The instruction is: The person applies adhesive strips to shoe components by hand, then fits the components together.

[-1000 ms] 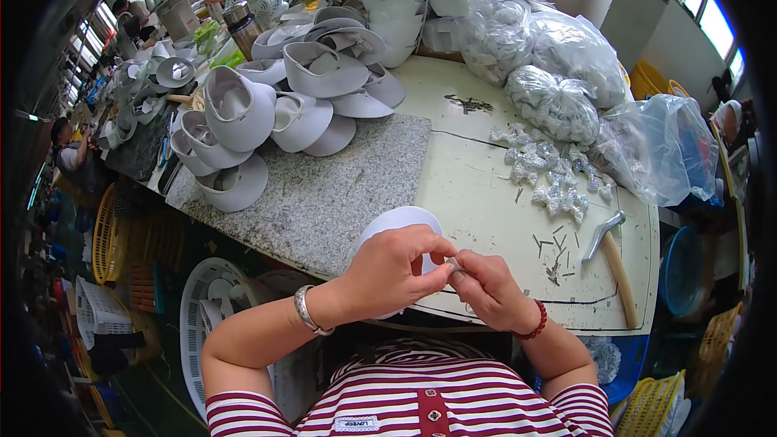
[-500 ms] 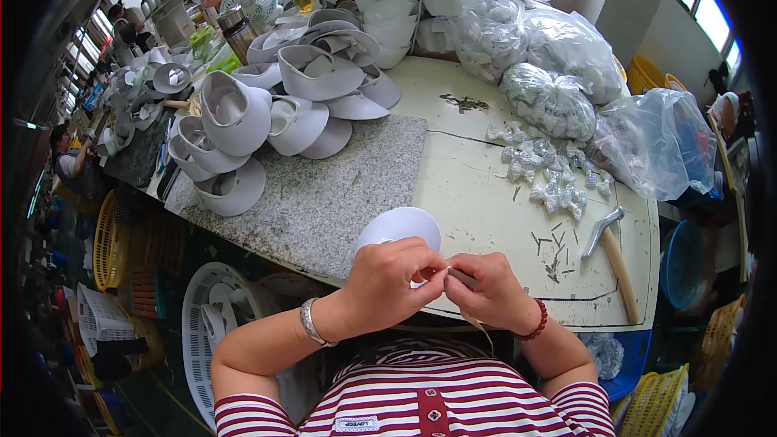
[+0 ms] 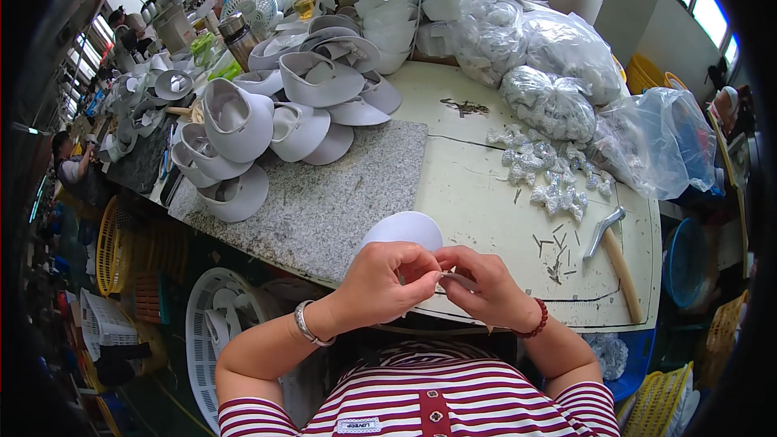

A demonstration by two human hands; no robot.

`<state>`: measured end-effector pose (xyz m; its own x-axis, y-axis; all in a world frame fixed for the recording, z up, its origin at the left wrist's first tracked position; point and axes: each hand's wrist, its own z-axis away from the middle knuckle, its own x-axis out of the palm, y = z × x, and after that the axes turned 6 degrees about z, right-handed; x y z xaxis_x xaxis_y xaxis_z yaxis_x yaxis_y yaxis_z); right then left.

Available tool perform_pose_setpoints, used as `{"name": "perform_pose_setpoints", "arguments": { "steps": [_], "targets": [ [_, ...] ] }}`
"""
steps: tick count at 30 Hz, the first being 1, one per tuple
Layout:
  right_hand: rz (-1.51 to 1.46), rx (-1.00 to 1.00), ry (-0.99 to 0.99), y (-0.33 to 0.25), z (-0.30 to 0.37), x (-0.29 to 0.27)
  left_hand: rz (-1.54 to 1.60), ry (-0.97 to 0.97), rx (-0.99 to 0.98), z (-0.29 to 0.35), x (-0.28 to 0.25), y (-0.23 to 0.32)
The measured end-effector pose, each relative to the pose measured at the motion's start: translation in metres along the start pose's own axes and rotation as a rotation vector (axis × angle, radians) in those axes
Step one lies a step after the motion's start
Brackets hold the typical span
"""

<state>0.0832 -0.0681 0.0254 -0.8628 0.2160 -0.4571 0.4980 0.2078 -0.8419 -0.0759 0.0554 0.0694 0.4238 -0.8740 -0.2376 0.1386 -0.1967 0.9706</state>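
LH [image 3: 388, 279] is forming a ring, thumb and forefinger tips meeting at the end of a thin pale strip [image 3: 460, 280] — can't tell if they're gripping it. RH [image 3: 484, 283] is pinching the strip, its fingers nearly closed. The strip is sitting between both hands, over the near edge of the bench [image 3: 461, 206]. A white visor [image 3: 406, 229] is lying just beyond LH, partly hidden.

Progress: the strip is prob. mid-work, w/ both hands being busy at it; whether it's joining the visor, can't tell. No bow is showing on the visor's visible part; shiny bows [image 3: 558, 190] are lying loose. Piled visors [image 3: 320, 81] are waiting or done — unclear which.

Room: bare bench is running from the hands up toward the bows. Metal bits [image 3: 555, 255] are lying right of RH, w/ a hammer [image 3: 622, 275] beyond, its handle end nearing the front edge. A stone slab [image 3: 324, 186] is bordering the visor's left side.
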Motion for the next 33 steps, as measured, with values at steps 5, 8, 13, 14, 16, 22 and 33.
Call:
{"name": "perform_pose_setpoints", "arguments": {
  "steps": [5, 8, 13, 14, 16, 22, 33],
  "targets": [
    [-0.303, 0.132, -0.115, 0.004, 0.001, -0.001, 0.078, -0.009, 0.013, 0.001, 0.001, -0.005],
    [-0.325, 0.140, -0.134, 0.006, 0.001, -0.002, 0.089, -0.020, 0.008, 0.001, 0.000, -0.006],
    [-0.032, -0.020, 0.033, 0.008, 0.002, 0.004, 0.119, -0.019, -0.022, -0.001, -0.002, -0.008],
    [-0.032, -0.020, 0.033, 0.005, 0.001, 0.003, 0.114, -0.012, -0.011, -0.001, -0.003, -0.010],
    [0.184, -0.081, 0.059, -0.002, 0.000, -0.001, 0.104, -0.005, -0.018, -0.001, -0.004, -0.012],
    [0.252, -0.081, 0.129, 0.005, 0.004, 0.003, -0.180, 0.063, 0.148, -0.003, -0.006, -0.015],
    [0.059, 0.164, 0.044, 0.011, 0.006, 0.001, -0.899, 0.139, 0.110, -0.020, -0.044, -0.045]
  ]
}}
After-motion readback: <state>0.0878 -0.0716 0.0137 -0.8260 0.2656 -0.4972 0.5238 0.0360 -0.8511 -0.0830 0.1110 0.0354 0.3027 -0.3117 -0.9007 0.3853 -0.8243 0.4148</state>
